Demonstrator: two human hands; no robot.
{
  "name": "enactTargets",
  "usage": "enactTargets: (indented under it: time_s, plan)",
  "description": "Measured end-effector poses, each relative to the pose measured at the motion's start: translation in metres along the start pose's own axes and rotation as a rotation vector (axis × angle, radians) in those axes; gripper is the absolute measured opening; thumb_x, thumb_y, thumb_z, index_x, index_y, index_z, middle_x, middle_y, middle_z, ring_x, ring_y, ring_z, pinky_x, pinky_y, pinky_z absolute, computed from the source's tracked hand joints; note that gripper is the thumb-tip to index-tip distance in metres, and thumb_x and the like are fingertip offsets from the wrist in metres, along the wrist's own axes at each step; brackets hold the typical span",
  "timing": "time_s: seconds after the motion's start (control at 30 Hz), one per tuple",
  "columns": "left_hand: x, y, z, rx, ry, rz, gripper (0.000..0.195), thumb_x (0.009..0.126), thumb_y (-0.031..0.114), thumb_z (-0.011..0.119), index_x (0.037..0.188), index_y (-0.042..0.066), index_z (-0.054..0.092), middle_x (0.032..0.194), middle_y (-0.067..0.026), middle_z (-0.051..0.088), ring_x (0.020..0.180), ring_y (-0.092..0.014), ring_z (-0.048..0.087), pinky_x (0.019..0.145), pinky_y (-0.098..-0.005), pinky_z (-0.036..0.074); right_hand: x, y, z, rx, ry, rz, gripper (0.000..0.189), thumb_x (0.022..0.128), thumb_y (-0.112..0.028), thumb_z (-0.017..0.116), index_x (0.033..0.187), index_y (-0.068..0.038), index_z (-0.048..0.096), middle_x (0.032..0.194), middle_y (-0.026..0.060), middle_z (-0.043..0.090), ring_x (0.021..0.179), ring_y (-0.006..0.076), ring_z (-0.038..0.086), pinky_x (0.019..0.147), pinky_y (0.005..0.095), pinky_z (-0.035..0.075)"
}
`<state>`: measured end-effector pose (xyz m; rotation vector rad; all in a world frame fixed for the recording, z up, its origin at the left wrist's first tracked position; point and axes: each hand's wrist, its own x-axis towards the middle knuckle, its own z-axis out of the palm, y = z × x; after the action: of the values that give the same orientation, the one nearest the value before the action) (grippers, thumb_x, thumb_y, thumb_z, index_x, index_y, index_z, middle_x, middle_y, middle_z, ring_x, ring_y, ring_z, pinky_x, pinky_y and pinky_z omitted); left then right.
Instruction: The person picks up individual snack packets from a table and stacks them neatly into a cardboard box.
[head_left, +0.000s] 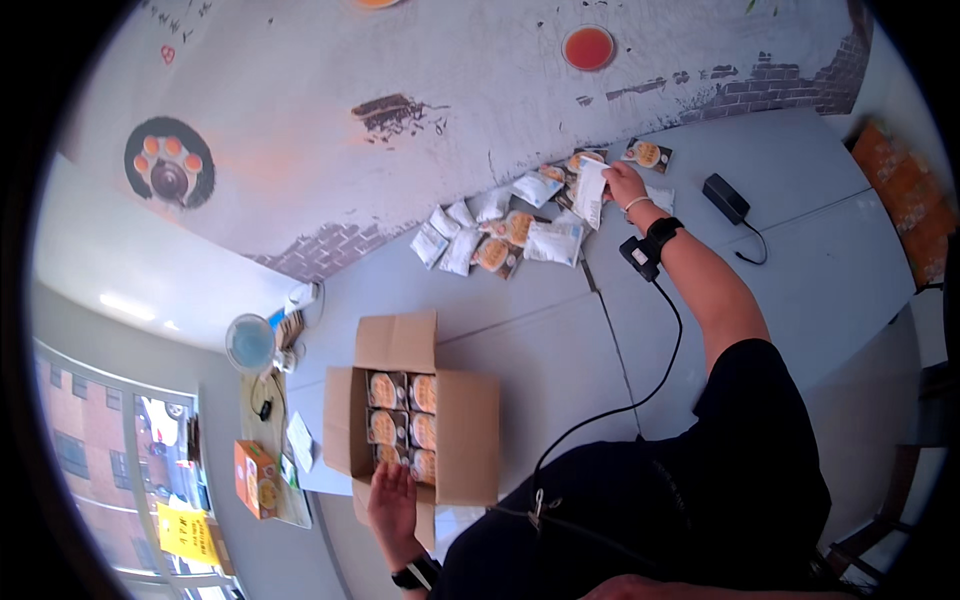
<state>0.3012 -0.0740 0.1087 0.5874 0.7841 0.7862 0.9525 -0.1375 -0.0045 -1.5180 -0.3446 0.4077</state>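
Note:
My right hand (625, 186) reaches to the back of the grey table and grips a white printed packet (590, 193). Beneath and beside that packet lies a loose spread of pouches, some white-side up like this white pouch (553, 241), others showing a brown face with a food picture, such as the brown packet (495, 255). My left hand (392, 504) is at the near side of an open cardboard box (469, 435), fingers extended over its edge, fingertips at a brown packet (388, 454). Similar packets (383, 390) fill the box in two columns.
A black power adapter (726, 198) with its cord lies on the table at right. From my right wrist device (640, 257) a black cable crosses to my waist. An orange carton (256, 480) and a translucent blue round object (250, 343) stand at left. A painted wall (465, 82) borders the table.

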Motion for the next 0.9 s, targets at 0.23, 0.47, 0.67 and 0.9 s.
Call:
enactTargets:
  time_s: [0.23,0.47,0.67,0.9]
  plan:
    - [0.021,-0.015,-0.006,-0.057,-0.21,-0.258,0.032,0.09,0.022,0.041,0.116,0.005,0.047,0.109,-0.0142,0.055,0.106,-0.027,0.05,0.091,-0.0384,0.04,-0.138,-0.049,0.023,-0.137,-0.277,-0.031,0.021,0.082,-0.022,0.05,0.083,-0.003,0.055,0.069,0.0006,0.055,0.063,0.0082,0.054,0.052,0.0231,0.047]
    - [0.027,-0.038,-0.011,-0.041,-0.466,-0.55,0.041,0.09,0.026,0.04,0.121,-0.001,0.039,0.115,-0.02,0.049,0.109,-0.031,0.047,0.091,-0.0403,0.041,-0.263,-0.067,0.068,-0.242,-0.563,-0.073,0.021,0.085,-0.023,0.051,0.079,-0.003,0.052,0.071,0.001,0.051,0.063,0.0083,0.051,0.054,0.0245,0.048]
    - [0.033,-0.059,-0.033,-0.148,-0.582,-0.758,0.052,0.091,0.037,0.036,0.122,-0.006,0.036,0.119,-0.0254,0.044,0.113,-0.034,0.043,0.09,-0.0403,0.043,-0.359,-0.095,0.114,-0.606,-0.751,-0.273,0.02,0.086,-0.023,0.05,0.08,-0.003,0.051,0.07,0.0079,0.055,0.06,0.018,0.054,0.059,0.0283,0.047]
    - [0.034,-0.079,-0.051,-0.321,-0.661,-0.878,0.06,0.089,0.044,0.034,0.122,-0.006,0.035,0.12,-0.0266,0.042,0.11,-0.036,0.046,0.087,-0.0404,0.046,-0.439,-0.095,0.157,-0.66,-0.88,-0.651,0.015,0.083,-0.015,0.052,0.091,-0.003,0.056,0.091,0.0117,0.06,0.075,0.0269,0.058,0.068,0.0323,0.047]
